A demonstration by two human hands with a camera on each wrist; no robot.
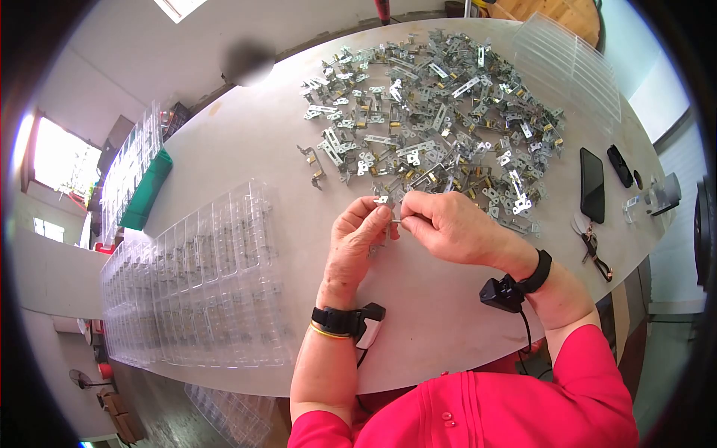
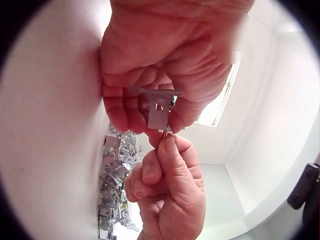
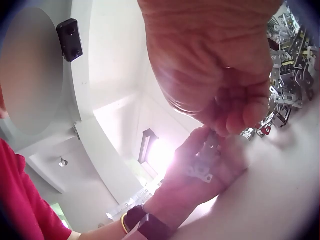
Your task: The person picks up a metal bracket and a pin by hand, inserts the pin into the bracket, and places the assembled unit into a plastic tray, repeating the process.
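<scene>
My left hand grips a small metal bracket between thumb and fingers, above the near side of the table. The bracket has a flat plate with a square hole. From the right, my right hand pinches a thin metal pin between thumb and forefinger, right at the bracket's edge. The right wrist view shows the bracket lying against the left palm, while the right fingertips hide the pin. Just beyond both hands spreads a heap of similar metal brackets.
Clear plastic trays filled with parts are at the left of the table. Another clear tray lies at the back right. A phone and a cable lie to the right. A green box stands at the far left.
</scene>
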